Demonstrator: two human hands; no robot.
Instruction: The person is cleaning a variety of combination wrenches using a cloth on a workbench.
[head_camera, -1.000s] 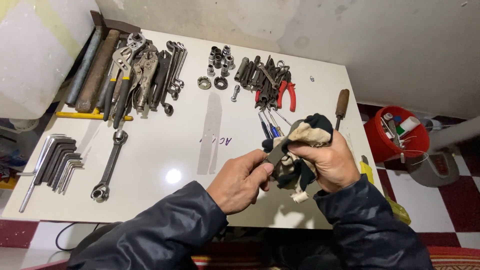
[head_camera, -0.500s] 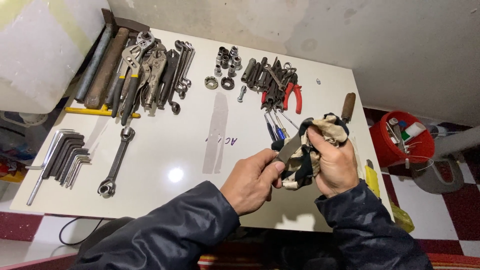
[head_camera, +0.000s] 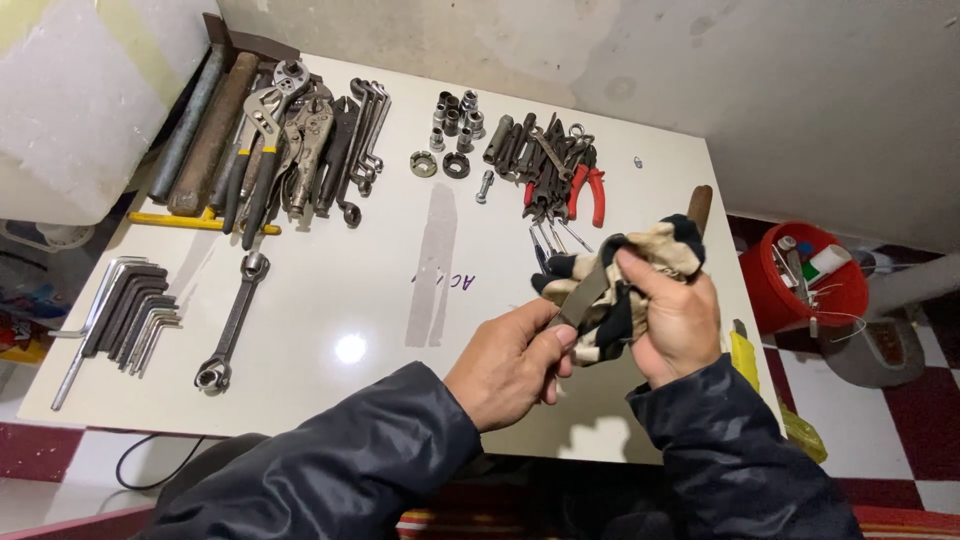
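Two hands meet on one flat grey metal tool (head_camera: 583, 297) above the table's (head_camera: 400, 300) near right edge.

Its long axis slants from the left hand (head_camera: 512, 362), thumb and fingers pinching the near-left end, up-right into the beige-and-black rag (head_camera: 640, 268) that the right hand (head_camera: 672, 322) presses closed around it. The rag hides the tool's far end.

Small white-green box (head_camera: 826, 262) inside red bucket (head_camera: 775, 290)

The light is bright and comes from above. A white shiny spot glares on the worktop (head_camera: 350, 348), left of the left hand (head_camera: 510, 365). Shadows are soft. Everything looks sharp.
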